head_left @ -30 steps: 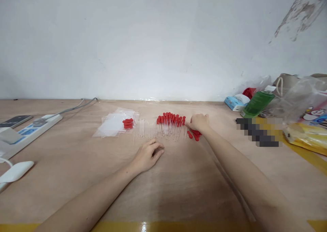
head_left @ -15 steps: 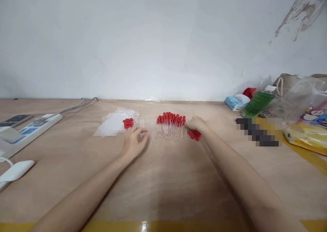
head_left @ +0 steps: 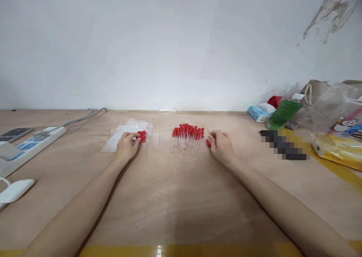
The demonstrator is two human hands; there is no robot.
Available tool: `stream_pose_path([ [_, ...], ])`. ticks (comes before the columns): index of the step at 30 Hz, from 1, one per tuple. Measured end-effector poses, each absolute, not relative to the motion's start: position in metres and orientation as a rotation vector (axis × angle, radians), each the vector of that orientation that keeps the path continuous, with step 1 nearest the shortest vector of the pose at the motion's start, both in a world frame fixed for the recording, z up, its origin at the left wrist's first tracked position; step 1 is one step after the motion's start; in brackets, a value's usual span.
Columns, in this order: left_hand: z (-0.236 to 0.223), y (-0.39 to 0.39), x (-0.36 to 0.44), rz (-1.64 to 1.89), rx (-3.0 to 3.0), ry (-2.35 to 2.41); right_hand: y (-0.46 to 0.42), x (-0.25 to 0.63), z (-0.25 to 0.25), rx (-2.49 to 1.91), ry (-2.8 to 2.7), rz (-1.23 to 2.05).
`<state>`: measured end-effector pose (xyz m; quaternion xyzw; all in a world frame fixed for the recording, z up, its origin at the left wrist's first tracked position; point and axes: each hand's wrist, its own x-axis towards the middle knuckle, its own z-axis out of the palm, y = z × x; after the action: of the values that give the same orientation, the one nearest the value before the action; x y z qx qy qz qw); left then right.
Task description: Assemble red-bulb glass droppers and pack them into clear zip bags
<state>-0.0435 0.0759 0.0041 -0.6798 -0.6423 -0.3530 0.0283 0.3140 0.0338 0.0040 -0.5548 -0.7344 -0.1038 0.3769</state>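
Note:
My left hand (head_left: 126, 145) is at the left, its thumb and forefinger closed at the edge of a small stack of red rubber bulbs (head_left: 142, 135). Over at the right, my right hand (head_left: 222, 145) curls its fingers beside a loose red bulb (head_left: 208, 142); what its fingertips hold is hard to make out. Between the hands lies a fanned row of droppers (head_left: 188, 132), clear thin tubes with red bulbs on top. Bare clear tubes (head_left: 161, 142) lie side by side to their left.
Clear zip bags (head_left: 115, 136) lie under and behind my left hand. A power strip (head_left: 34, 147) with a grey cable is far left. At right stand a green bottle (head_left: 285, 113), a blue tissue pack (head_left: 258, 113) and plastic bags (head_left: 322, 106). A wall rises behind the table.
My left hand has moved left from the bare tubes to the red bulbs. My right hand has shifted slightly right and nearer, from the end of the dropper row over the loose bulbs.

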Motion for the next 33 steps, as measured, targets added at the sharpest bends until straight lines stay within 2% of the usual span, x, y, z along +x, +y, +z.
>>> stream_pose_path([
  [5,0.005,0.078,-0.043,-1.066,-2.093,-1.964,0.018,0.307,-0.011,-1.269,-1.953,-0.326],
  [29,0.007,0.068,-0.038,-1.085,-2.068,-1.867,0.012,0.299,-0.015,-1.068,-2.058,-0.382],
  [33,0.010,0.059,-0.024,-1.351,-2.015,-1.879,0.009,0.297,-0.013,-1.070,-2.056,-0.357],
])
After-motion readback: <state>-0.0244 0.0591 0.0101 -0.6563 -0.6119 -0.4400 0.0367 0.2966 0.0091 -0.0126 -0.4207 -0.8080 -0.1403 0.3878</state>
